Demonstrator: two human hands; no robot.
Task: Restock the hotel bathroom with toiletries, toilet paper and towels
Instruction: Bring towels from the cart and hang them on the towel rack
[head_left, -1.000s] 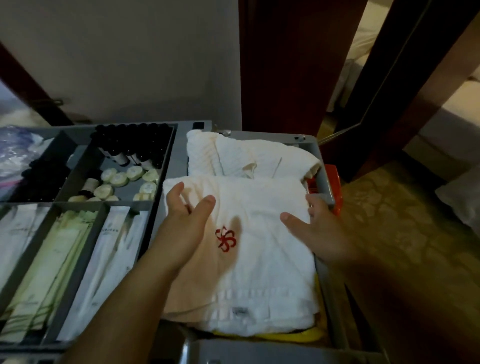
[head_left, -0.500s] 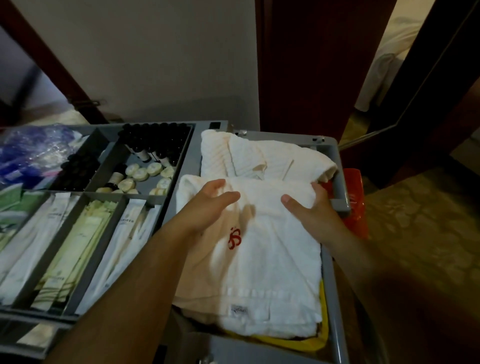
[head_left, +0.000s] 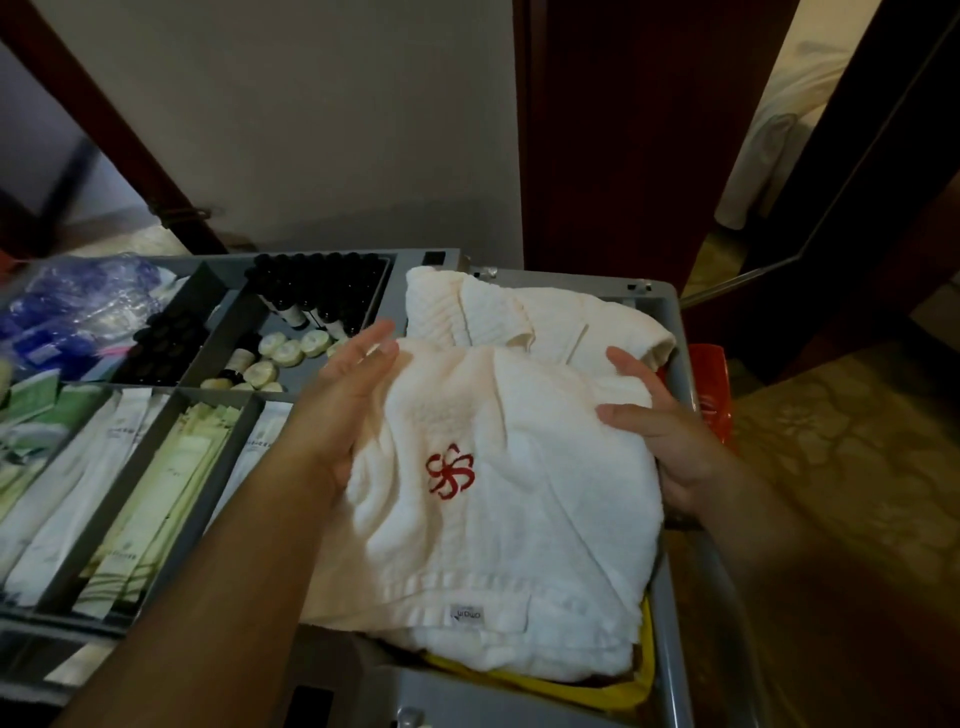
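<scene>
A folded white towel (head_left: 498, 519) with a red flower logo lies on top of a towel stack in the grey cart bin (head_left: 670, 587). My left hand (head_left: 348, 400) lies against the towel's left edge with straight fingers; its thumb is hidden under the cloth. At the right edge, my right hand (head_left: 660, 431) grips the towel, thumb on top and fingers round the far corner. A second white towel (head_left: 524, 317) lies behind it. Small dark toiletry bottles (head_left: 317, 291), round wrapped soaps (head_left: 291, 348) and long sachets (head_left: 156, 493) fill the cart tray.
The grey divided tray (head_left: 218, 405) takes up the left of the cart. Blue plastic packets (head_left: 78, 306) sit at its far left. A red item (head_left: 711, 395) hangs off the cart's right side. A wall and a dark wooden door frame (head_left: 597, 130) stand behind.
Both hands moved from hovering above the towel to its left and right edges. The towel's near part now sits raised and rumpled. The view shifted closer.
</scene>
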